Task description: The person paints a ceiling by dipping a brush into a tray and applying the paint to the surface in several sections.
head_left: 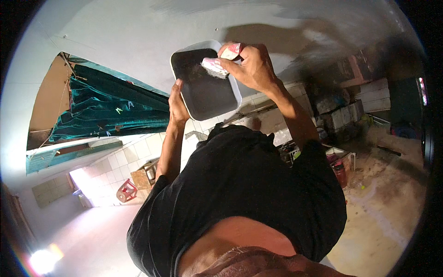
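A rounded rectangular tray (205, 99), black inside with a pale grey rim, is held up and tilted at the upper middle. My left hand (177, 104) grips its left side, thumb along the rim. Over the tray's upper right part, my right hand (254, 67) pinches a crumpled white, pink and red wad (214, 65). Part of the wad shows above the thumb; the fingers cover its middle. I cannot tell whether it is cloth or a wrapper. Whitish, frayed-looking stuff shows at its lower edge, against the black inside.
A pale wall or ceiling surface (138, 23) rises behind the tray. Dark green cloth (106, 104) with clothes pegs hangs at left. Below it stand a red stool (127, 190) and a wooden stool (144, 176). At right are a cluttered counter (341, 117) and a red container (339, 173).
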Demonstrator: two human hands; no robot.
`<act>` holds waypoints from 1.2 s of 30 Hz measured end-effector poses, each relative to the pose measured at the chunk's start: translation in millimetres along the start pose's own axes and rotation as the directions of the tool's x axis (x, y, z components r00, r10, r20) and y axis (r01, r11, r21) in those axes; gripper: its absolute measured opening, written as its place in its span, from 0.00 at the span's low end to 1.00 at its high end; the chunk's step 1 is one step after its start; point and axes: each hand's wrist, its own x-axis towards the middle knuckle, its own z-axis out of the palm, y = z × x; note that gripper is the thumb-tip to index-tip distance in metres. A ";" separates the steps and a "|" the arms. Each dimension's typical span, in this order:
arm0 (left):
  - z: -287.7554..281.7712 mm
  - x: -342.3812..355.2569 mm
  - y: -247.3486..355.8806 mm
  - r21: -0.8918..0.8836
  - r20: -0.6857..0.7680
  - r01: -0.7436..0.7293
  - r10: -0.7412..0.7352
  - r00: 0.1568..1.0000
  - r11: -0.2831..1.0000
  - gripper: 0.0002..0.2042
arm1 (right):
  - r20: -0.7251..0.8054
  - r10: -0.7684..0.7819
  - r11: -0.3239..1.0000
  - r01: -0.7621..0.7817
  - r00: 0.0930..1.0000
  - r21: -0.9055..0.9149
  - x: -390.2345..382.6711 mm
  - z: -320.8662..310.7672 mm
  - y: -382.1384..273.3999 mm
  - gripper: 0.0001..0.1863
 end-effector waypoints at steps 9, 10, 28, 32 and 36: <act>19.7 26.2 -21.8 -0.059 0.007 0.033 -0.032 0.999 0.998 0.23 | 0.245 0.162 0.983 -0.134 0.956 -0.127 -1.0 -11.2 2.0 0.13; 21.1 26.0 -21.0 -0.049 0.019 0.035 -0.034 0.999 0.998 0.23 | 0.238 0.142 0.985 -0.113 0.961 -0.132 0.6 -14.4 1.6 0.16; 26.1 14.7 -14.2 0.102 0.040 0.029 -0.033 0.999 0.994 0.26 | -0.024 -0.216 0.970 0.211 0.976 -0.122 6.8 -14.3 5.5 0.10; 18.4 11.9 -16.9 0.065 -0.018 0.031 -0.030 0.999 0.997 0.25 | -0.164 -0.148 0.985 0.130 0.975 -0.112 -0.1 -9.1 -12.9 0.07; 16.6 15.1 -17.9 0.113 0.020 -0.008 0.006 1.000 0.994 0.27 | -0.152 0.131 0.983 -0.109 0.980 0.145 -0.4 26.4 -14.6 0.06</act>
